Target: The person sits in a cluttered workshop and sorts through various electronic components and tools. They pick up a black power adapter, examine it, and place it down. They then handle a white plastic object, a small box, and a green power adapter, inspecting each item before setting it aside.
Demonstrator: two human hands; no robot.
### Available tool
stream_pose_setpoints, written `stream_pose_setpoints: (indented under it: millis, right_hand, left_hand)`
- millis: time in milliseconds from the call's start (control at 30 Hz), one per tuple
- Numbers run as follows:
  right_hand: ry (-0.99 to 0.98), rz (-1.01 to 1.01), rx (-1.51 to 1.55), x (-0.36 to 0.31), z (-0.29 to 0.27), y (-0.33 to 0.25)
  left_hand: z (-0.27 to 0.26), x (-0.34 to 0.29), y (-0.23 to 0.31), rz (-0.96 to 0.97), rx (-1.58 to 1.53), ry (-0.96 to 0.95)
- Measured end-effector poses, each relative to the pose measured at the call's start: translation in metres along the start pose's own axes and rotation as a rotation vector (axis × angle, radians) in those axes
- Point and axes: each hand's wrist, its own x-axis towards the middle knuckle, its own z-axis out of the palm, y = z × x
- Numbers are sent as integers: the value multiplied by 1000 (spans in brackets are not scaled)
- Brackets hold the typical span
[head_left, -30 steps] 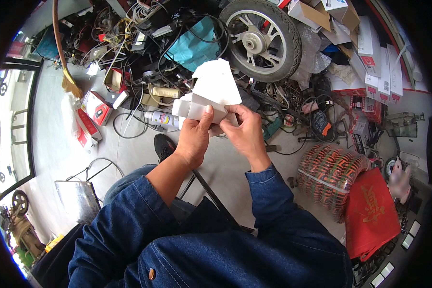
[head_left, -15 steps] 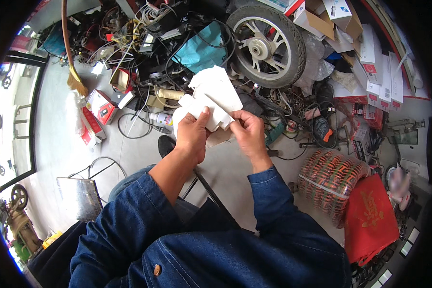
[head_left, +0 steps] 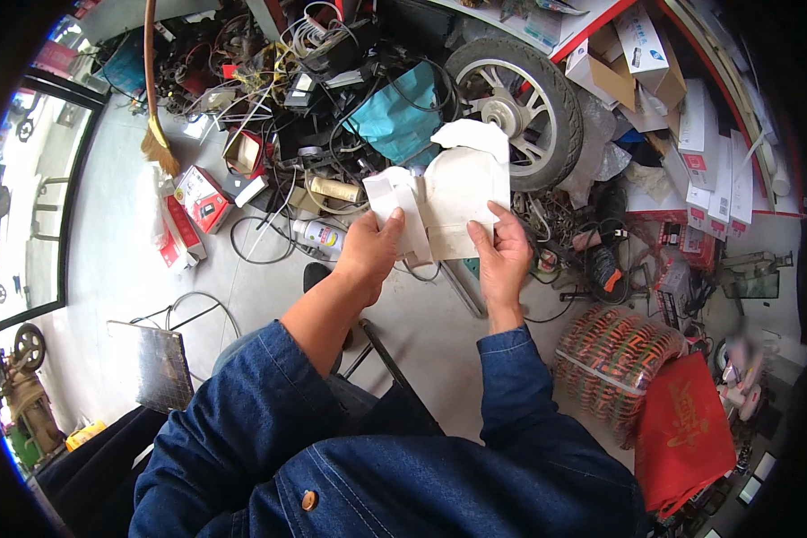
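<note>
Both of my hands grip pieces of white cardboard out in front of me. My left hand (head_left: pixel 373 254) pinches a narrow folded strip of white cardboard (head_left: pixel 410 211), thumb on top. My right hand (head_left: pixel 500 257) holds the lower right corner of a wider white cardboard panel (head_left: pixel 466 193), thumb on its face and fingers curled behind. That panel shows a greyish inner side and a rounded, bent-over white flap at its far end. The two parts lie side by side; I cannot tell whether they are still joined at the bottom.
A spoked wheel with tyre (head_left: pixel 565 134) stands beyond the cardboard, beside a teal bag (head_left: pixel 394 117) and tangled cables. Right of me are plastic-wrapped springs (head_left: pixel 611 354) and a red bag (head_left: pixel 686 430). A spray can (head_left: pixel 320 235) lies on the floor, left of the cardboard.
The cardboard was bunched up between my hands; now it is opened out flatter. My right hand has moved right, away from the left, and the view has shifted slightly.
</note>
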Motion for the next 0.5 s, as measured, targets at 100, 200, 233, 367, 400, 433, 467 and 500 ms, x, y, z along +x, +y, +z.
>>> stream_pose_setpoints:
  millis: [100, 200, 233, 367, 400, 433, 467, 500]
  right_hand:
    - [18, 57, 206, -4, 7, 6]
    - [-40, 95, 162, -8, 8, 5]
    - [-48, 108, 161, -10, 13, 1]
    - [21, 159, 252, -23, 34, -2]
    - [2, 169, 261, -28, 46, -9]
    - [-17, 178, 269, -35, 57, -13]
    - [-75, 153, 267, -41, 60, -6]
    - [-187, 192, 210, -47, 60, -8]
  left_hand:
    - [-2, -7, 7, -88, 31, -22]
    - [0, -14, 17, -190, -176, -119]
    - [4, -15, 18, -215, -345, -196]
    - [3, -20, 29, 40, -328, -109]
    - [-2, -12, 31, 134, -307, -57]
    - [-15, -4, 32, 227, -163, -10]
    - [-27, 1, 40, 315, -197, -9]
    - [-41, 4, 50, 403, -226, -8]
